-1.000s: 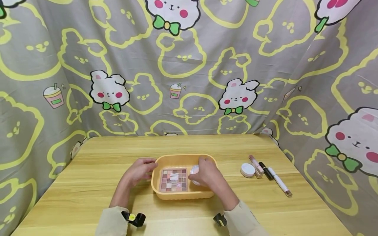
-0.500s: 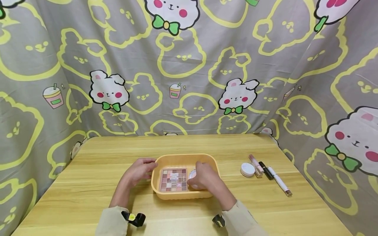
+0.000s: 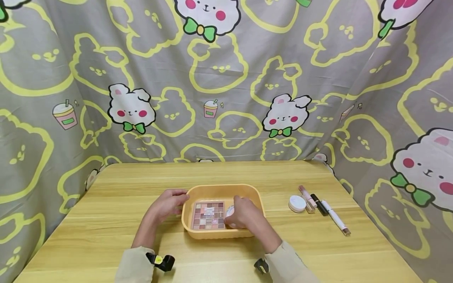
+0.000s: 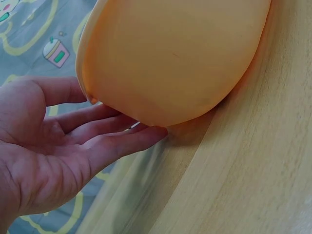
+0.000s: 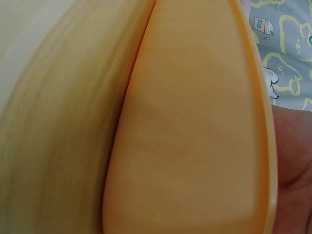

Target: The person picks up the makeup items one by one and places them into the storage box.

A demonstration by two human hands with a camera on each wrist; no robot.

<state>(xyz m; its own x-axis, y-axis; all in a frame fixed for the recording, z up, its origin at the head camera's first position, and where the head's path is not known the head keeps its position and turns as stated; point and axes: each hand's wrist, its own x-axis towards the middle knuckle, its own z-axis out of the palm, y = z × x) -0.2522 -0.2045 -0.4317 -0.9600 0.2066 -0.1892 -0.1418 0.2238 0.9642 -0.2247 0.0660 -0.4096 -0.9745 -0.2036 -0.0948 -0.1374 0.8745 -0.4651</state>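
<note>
A yellow-orange plastic basket (image 3: 223, 234) rests on the wooden table in the head view. Inside it, on the left, lies a square eyeshadow palette (image 3: 209, 215). Beside the palette is a round white compact (image 3: 230, 212), pinched by my right hand (image 3: 246, 214), whose fingers hide much of it. My left hand (image 3: 168, 205) touches the basket's left end. In the left wrist view its fingers (image 4: 114, 146) reach out straight along the basket's outside, and the thumb meets the rim. The basket's wall covers most of my right hand (image 5: 290, 156) in the right wrist view.
To the right of the basket stands a round white jar (image 3: 297, 204). Next to it lie a pink lip gloss tube (image 3: 307, 197), a black tube (image 3: 319, 205) and a long white tube (image 3: 335, 217). A patterned curtain (image 3: 226, 78) rises behind the table.
My right hand has shifted a little left and lower in the basket with the compact, bringing it nearer the palette. My left hand has stayed at the basket's left end.
</note>
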